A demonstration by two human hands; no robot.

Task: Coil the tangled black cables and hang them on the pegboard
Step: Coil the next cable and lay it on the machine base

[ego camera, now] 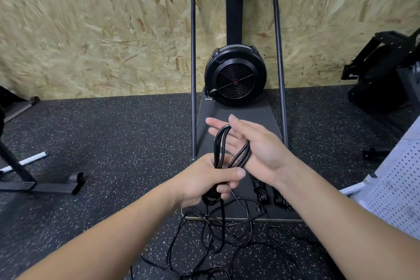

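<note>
Two hands work one black cable (221,143): the left hand (209,179) clenches the gathered loops, the right hand (256,145), fingers straight, has them wrapped around it.

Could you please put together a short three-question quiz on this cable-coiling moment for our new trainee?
1. True or false: the left hand grips the cable coil.
2. How does the right hand lie? A) fist; B) fingers straight, cable loops passing round it; C) resting on the floor.
3. Where do the two finished bundles lie?

Key: 1 true. 2 B. 3 On the fan machine's dark platform, in front of the right forearm, apart from the loose cables on the floor.
</note>
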